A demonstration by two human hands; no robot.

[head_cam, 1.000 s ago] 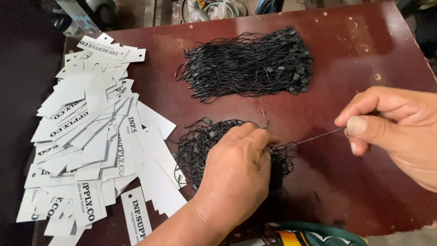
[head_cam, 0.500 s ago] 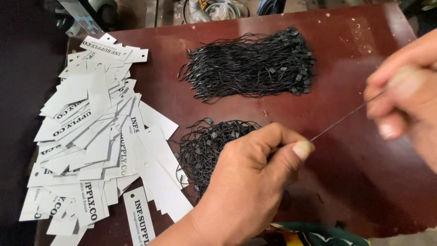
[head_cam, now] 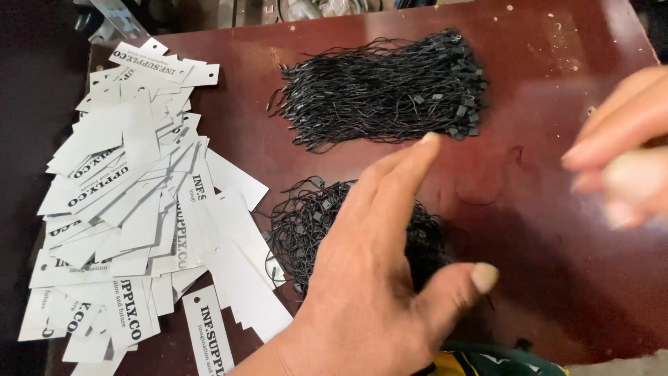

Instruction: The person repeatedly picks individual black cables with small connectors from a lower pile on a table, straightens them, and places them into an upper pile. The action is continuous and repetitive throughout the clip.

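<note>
Left hand [head_cam: 369,292] hovered open, empty, over tangled black string heap [head_cam: 306,223]. Right hand [head_cam: 619,167] blurred, grip unclear. Neat string bundle [head_cam: 383,90] and white tags [head_cam: 139,209] lay apart; no tag visibly strung.

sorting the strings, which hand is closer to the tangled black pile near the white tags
Left. The left hand hovers right over the tangled pile of black strings, covering part of it. The right hand is blurred, off at the table's right edge, well clear of it.
</note>
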